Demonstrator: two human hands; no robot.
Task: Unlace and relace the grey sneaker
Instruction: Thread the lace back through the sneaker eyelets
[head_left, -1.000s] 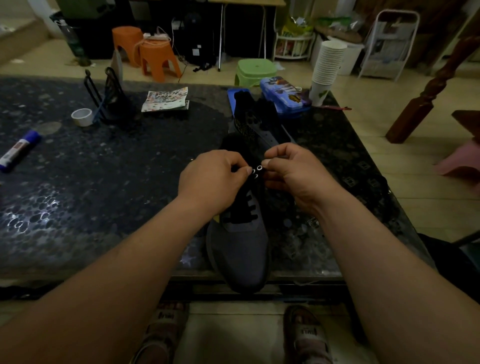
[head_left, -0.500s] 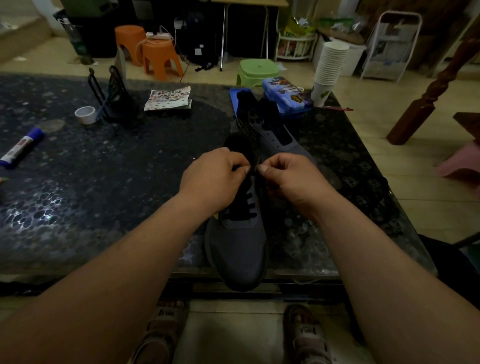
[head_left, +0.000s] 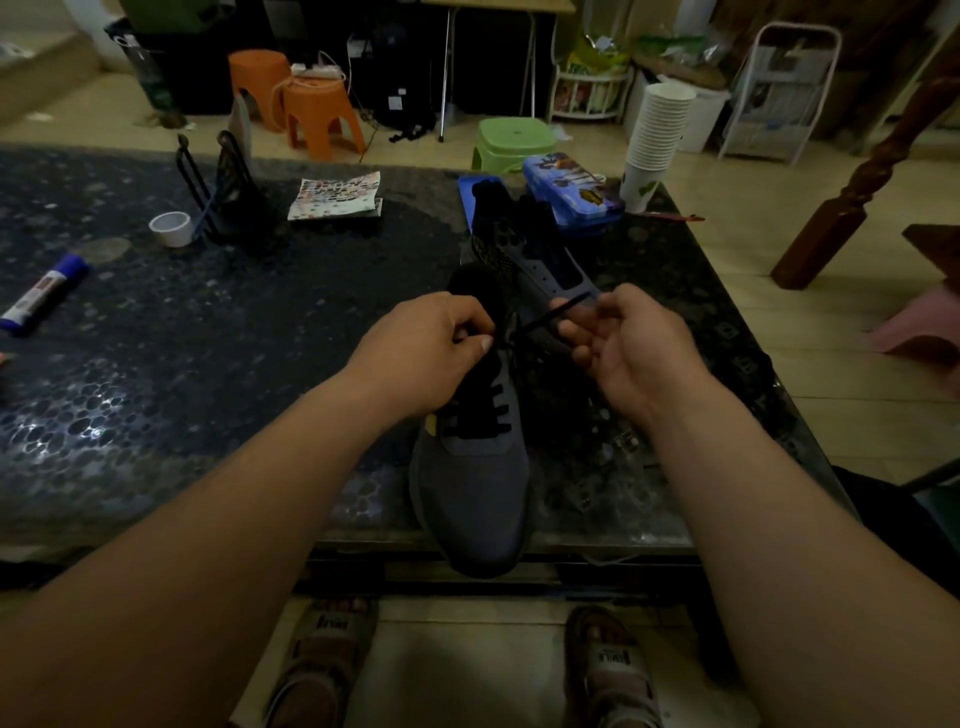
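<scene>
Where the dark pebble-patterned table top (head_left: 260, 364) reaches 11 o'clock, a black wire-mesh desk organiser (head_left: 228, 192) stands with one thin blue stick leaning in it. A white roll of tape (head_left: 170, 228) sits just beside it. At 1 o'clock lies a blue printed pencil case (head_left: 571, 189), lid closed, so I cannot see its contents. A tall stack of white paper cups (head_left: 657, 135) stands next to it, nested one inside another.

The grey mesh sneaker (head_left: 472, 467) lies at centre, its toe pointing to 6 o'clock and overhanging the near table edge. Its lower eyelets are laced in black. A second dark sneaker (head_left: 535, 254) lies behind it at 12 o'clock.

My left hand (head_left: 431, 353) is curled, thumb against forefinger, pinching the sneaker at its top eyelets. My right hand (head_left: 623, 348) is turned palm inward, its lower fingers loosely bent. Its thumb and forefinger pinch the end of the black flat shoelace (head_left: 550, 314), which runs taut toward 2 o'clock.

A blue-capped white glue stick (head_left: 44, 293) lies at 9 o'clock, its label too blurred to read. The strap lettering on the grey sandals (head_left: 322, 670) at 6 o'clock is also illegible.
</scene>
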